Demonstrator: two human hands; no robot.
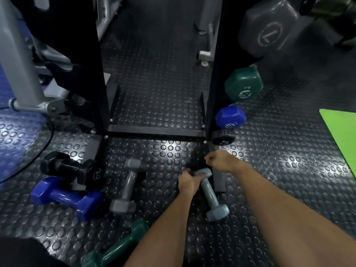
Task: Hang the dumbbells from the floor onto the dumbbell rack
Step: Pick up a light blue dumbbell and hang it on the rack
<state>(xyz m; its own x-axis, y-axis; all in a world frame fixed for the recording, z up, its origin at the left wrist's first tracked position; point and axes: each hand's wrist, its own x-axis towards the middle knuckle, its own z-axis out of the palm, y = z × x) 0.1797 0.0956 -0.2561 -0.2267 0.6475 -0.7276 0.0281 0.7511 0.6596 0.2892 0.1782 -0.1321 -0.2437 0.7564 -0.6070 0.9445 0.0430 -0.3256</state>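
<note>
Left hand [186, 182] grips the pale grey dumbbell [210, 193] at its far head (long axis pointing rackward); right hand [219, 160], curled, grip indeterminate, sits just beyond.

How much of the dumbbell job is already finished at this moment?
Done: green, blue and black dumbbells hang on the rack's right post. In hand: left hand grips the pale blue dumbbell. Left: black, blue, grey and green floor dumbbells.

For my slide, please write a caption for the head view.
Left hand touches a light grey dumbbell on the floor beside the black rack.
</note>
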